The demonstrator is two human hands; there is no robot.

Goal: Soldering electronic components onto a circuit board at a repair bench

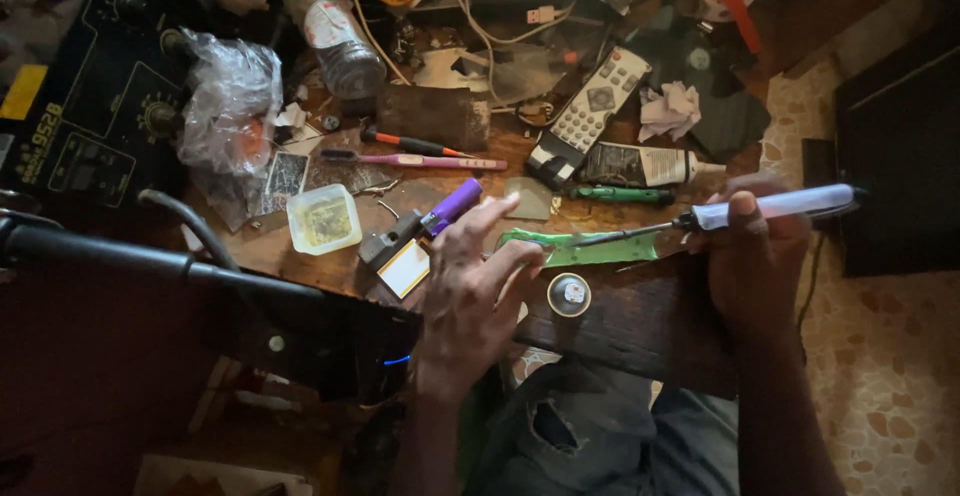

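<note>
Green board: a narrow green circuit board [590, 248] lies flat on the dark wooden bench [640, 326], between the two hands.
Right grip: the right hand [752, 256] is clenched round the pale, translucent handle of a soldering iron [770, 206].
Iron tip: the thin metal shaft runs left and downward from that fist; its point meets the board's top face.
Left grip: the left hand [478, 291] grasps nothing; its fingers [520, 256] are spread, their tips pressing on the board's left end.
Just below the board: a small round tin [569, 294] sits open, near the left fingertips.
Left of the left hand: a purple lighter [452, 206], a small white-faced block [405, 268], then a square plastic tub [323, 219].
Above the board: a green-handled tool [622, 195], a dark tube with a white cap [650, 165], a remote control [592, 111].
Farther up-left: a pink toothbrush [420, 160] and a red-and-black screwdriver [410, 142].
</note>
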